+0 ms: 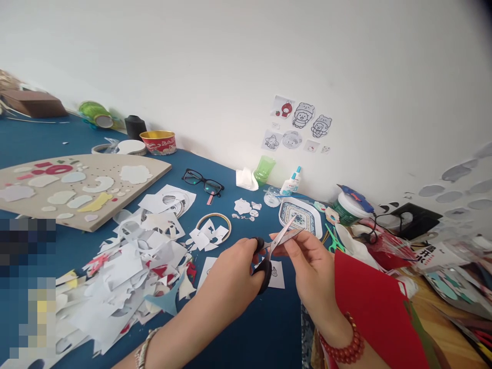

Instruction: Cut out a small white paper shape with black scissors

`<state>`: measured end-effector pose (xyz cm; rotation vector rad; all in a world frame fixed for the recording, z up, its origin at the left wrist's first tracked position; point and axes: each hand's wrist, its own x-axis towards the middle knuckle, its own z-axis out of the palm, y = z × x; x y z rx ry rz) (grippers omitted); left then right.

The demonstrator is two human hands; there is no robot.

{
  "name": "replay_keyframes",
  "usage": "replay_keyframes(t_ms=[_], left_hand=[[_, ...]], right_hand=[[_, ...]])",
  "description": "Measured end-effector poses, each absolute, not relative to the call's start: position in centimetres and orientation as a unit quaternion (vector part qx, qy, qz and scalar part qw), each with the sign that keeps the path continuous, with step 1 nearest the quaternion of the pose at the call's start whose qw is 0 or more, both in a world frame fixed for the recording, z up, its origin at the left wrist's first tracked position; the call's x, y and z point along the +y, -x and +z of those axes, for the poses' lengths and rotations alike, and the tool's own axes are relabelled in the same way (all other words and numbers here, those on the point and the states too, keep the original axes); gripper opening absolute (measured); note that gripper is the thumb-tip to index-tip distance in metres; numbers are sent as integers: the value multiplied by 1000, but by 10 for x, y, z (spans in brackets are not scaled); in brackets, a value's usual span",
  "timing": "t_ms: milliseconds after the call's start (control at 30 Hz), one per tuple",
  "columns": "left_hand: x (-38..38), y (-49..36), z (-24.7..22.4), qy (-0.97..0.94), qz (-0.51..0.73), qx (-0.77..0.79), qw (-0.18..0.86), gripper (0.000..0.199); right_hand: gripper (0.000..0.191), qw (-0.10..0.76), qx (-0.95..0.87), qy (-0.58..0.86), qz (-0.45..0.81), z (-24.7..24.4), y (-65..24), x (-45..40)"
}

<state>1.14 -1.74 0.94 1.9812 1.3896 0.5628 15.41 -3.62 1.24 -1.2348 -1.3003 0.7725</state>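
1. Scissors [269,256] are hanging in the middle of my view, just above the blue table [265,328], with their thin silver blades pointing up and to the right.
2. I am seeing the left hand [230,279] wrapping tightly around the black handles, so that hand is clamped on the scissors.
3. I am seeing the right hand [313,261] coming in close, with its fingertips [286,240] pinching together right by the blades. I cannot tell if they are holding a tiny bit of paper.
4. Red beads [342,341] are circling the right wrist, and a pale bracelet [145,349] is circling the left wrist.
5. A big red sheet [374,307] is lying just beside the right arm.
6. A small paper card [275,274] is lying under the scissors, and a blue and white dish [300,218] is sitting just past the blades.
7. White paper scraps [115,292] are lying in a big heap to the left of the hands, and a wooden ring [213,225] with paper bits in it is lying beside them.
8. Glasses [203,182], a green cup [264,169], and a glue bottle [292,182] are sitting farther away on the table, near the wall, and a wide tan board [77,192] with paper shapes on it is resting on the far left.
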Motion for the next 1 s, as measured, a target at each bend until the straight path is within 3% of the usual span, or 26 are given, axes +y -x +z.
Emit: replay_keyframes(t_ms=[567,800,1000], left_hand=[[-16,-10,7,-753,232,518,332,10],[-11,-8,20,-616,379,461,515,18],[-10,-5,26,-560,424,458,544,20]], right_hand=[[19,554,-553,531,324,12,-155,-36],[16,587,-489,510,396,7,-162,-30],[17,550,-483,484,480,9,-162,-29]])
